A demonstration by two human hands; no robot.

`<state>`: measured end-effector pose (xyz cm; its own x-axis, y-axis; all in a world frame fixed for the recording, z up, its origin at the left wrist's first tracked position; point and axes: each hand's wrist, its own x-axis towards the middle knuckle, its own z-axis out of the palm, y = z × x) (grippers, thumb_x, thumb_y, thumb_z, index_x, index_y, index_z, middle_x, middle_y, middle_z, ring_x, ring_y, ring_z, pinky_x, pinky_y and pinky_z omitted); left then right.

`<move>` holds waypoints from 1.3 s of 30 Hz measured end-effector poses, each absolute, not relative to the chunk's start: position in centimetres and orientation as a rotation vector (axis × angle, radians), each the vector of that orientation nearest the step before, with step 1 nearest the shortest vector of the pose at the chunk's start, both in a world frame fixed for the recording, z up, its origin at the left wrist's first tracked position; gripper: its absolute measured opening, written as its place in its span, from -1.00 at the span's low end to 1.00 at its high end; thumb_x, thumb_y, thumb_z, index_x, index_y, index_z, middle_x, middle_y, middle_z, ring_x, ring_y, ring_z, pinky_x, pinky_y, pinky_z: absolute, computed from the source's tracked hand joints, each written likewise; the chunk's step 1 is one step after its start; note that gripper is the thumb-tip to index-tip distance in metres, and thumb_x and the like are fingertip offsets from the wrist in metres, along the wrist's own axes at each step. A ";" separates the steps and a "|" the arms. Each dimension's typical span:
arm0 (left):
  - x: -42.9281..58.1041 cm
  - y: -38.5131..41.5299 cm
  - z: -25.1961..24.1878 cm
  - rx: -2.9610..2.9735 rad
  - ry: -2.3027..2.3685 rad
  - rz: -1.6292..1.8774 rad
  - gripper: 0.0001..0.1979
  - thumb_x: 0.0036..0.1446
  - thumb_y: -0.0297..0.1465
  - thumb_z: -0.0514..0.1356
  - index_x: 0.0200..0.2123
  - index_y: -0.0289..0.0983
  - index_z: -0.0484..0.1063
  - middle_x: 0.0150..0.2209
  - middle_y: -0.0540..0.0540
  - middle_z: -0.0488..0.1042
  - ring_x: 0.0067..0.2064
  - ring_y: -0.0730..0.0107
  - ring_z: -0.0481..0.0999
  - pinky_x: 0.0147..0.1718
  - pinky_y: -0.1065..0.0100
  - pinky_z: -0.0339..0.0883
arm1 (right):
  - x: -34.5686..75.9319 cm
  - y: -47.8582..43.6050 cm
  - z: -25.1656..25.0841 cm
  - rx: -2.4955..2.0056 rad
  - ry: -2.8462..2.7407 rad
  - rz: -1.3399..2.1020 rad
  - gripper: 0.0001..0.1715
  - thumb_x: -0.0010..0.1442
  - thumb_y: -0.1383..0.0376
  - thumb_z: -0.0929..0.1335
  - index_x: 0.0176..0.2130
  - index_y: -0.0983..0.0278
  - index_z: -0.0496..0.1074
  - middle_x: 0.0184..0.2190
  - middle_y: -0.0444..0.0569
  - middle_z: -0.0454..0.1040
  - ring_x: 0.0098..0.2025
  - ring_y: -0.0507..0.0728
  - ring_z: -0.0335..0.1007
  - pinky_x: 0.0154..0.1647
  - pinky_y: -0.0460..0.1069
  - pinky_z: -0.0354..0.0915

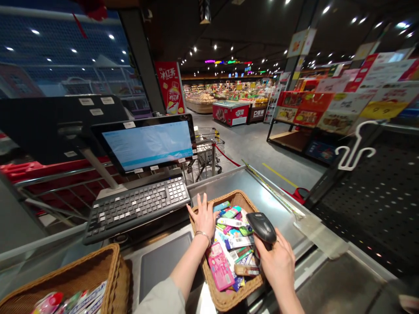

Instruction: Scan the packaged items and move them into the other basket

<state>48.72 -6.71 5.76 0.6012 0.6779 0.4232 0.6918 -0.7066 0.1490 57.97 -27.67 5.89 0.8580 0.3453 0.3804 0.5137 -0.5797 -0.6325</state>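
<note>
In the middle of the counter stands a brown wicker basket (225,302) filled with small packaged goods, among them a pink packet (220,267) at its near left and a brown wrapped bar (246,270) near the front. My left hand (204,216) lies over the basket's left rim, its fingers stretched out and spread. Closed around the handle of a black barcode scanner (262,226) is my right hand (278,260), at the basket's right side. The scanner head is above the goods. The lower part of its handle is hidden by my fingers.
A keyboard (139,207) and a monitor (149,141) stand at the left. A second wicker basket (119,274) with packets sits at the lower left. White hooks (352,150) hang by a black perforated panel (366,205) on the right. Behind the counter is a shopping cart (209,146).
</note>
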 end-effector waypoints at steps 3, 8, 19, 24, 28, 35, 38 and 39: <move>48.0 -6.7 5.9 -2.776 -1.195 -0.769 -0.61 0.23 -0.20 0.15 0.09 -0.17 0.42 0.35 -0.24 0.13 0.40 -0.10 -0.03 0.21 -0.47 -0.45 | 57.8 -27.5 6.0 -2.236 -0.618 -0.258 -0.22 0.12 -0.24 0.22 -0.17 0.34 0.55 -0.03 0.25 0.52 0.16 0.37 0.30 0.20 0.25 0.12; 45.7 -7.1 6.7 -2.744 -1.247 -0.847 -0.56 0.26 -0.16 0.10 0.13 -0.22 0.39 0.36 -0.29 0.11 0.40 -0.12 -0.02 0.22 -0.46 -0.41 | 56.4 -26.4 6.2 -2.221 -0.670 -0.237 -0.16 0.12 -0.25 0.21 -0.12 0.40 0.55 0.00 0.29 0.49 0.15 0.38 0.31 0.20 0.24 0.14; 37.5 -9.0 9.2 -2.663 -1.378 -0.940 -0.51 0.27 -0.10 0.05 0.18 -0.20 0.32 0.39 -0.26 0.00 0.42 -0.12 -0.15 0.25 -0.44 -0.35 | 51.0 -23.0 6.9 -2.103 -0.886 -0.162 -0.30 0.12 -0.17 0.25 -0.13 0.34 0.55 -0.01 0.24 0.50 0.16 0.37 0.31 0.20 0.25 0.16; 33.1 -9.9 10.4 -2.625 -1.434 -0.938 -0.50 0.28 -0.10 0.04 0.17 -0.23 0.32 0.39 -0.26 0.01 0.42 -0.13 -0.12 0.24 -0.45 -0.29 | 47.8 -21.2 7.3 -2.051 -0.972 -0.135 -0.26 0.11 -0.18 0.24 -0.13 0.37 0.53 0.01 0.28 0.49 0.15 0.39 0.30 0.19 0.25 0.17; 29.3 -10.3 10.7 -2.565 -1.478 -0.924 -0.50 0.27 -0.12 0.07 0.18 -0.23 0.31 0.39 -0.27 0.03 0.41 -0.14 -0.10 0.24 -0.44 -0.25 | 44.9 -20.0 7.8 -1.974 -1.080 -0.094 -0.28 0.13 -0.16 0.23 -0.10 0.36 0.51 0.01 0.25 0.49 0.16 0.38 0.30 0.20 0.25 0.16; 22.5 -10.7 9.2 -2.468 -1.599 -0.847 -0.46 0.26 -0.13 0.08 0.23 -0.24 0.26 0.40 -0.29 -0.04 0.42 -0.13 -0.14 0.26 -0.37 -0.17 | 40.6 -18.4 6.5 -1.933 -1.219 0.014 -0.31 0.15 -0.14 0.21 -0.09 0.34 0.51 0.05 0.24 0.46 0.17 0.37 0.30 0.18 0.23 0.19; 19.9 -10.9 8.3 -2.437 -1.666 -0.788 -0.44 0.26 -0.14 0.09 0.25 -0.26 0.23 0.41 -0.30 -0.05 0.42 -0.13 -0.16 0.26 -0.36 -0.14 | 38.9 -17.9 6.1 -1.926 -1.275 0.015 -0.31 0.16 -0.12 0.21 -0.13 0.37 0.52 0.05 0.30 0.46 0.17 0.39 0.30 0.19 0.26 0.17; 19.1 -10.9 8.1 -2.422 -1.691 -0.767 -0.44 0.25 -0.15 0.09 0.25 -0.26 0.23 0.40 -0.31 -0.04 0.42 -0.13 -0.16 0.26 -0.36 -0.12 | 38.4 -17.7 6.1 -1.926 -1.293 0.013 -0.32 0.15 -0.12 0.21 -0.15 0.38 0.53 0.03 0.31 0.46 0.16 0.39 0.30 0.18 0.27 0.18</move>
<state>19.15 -10.91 8.08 0.2611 0.8551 0.4479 0.9004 -0.3831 0.2064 38.37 -17.67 6.07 0.4775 0.7820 0.4006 0.7738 -0.1584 -0.6133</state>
